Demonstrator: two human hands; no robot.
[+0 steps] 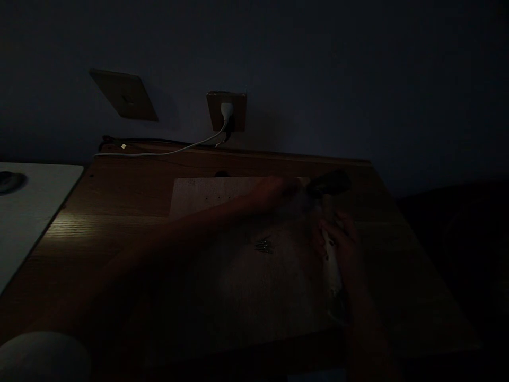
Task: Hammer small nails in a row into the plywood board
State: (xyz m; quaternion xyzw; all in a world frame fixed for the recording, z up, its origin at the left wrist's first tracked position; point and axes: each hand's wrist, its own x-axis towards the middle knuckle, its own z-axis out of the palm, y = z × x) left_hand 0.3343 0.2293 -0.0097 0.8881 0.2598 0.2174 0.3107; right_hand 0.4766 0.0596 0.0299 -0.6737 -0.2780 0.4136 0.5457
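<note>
The scene is very dark. My right hand (340,236) is wrapped round the pale handle of a hammer (332,265). The hammer's dark head (330,183) is at the far right corner of a light wooden board (238,297). My left hand (272,193) reaches across the board's far side, close to the hammer head. Its fingers look pinched together, but what they hold is lost in shadow. Several thin nails (263,245) lie in a small pile on the board. Small dark marks (218,198) run in a row near its far edge.
The board lies on a wooden table (119,201) against a wall. A white plug (227,110) sits in an outlet, its white cable (170,152) running along the table's back edge. A white surface (35,212) with a dark round object (11,182) adjoins at left.
</note>
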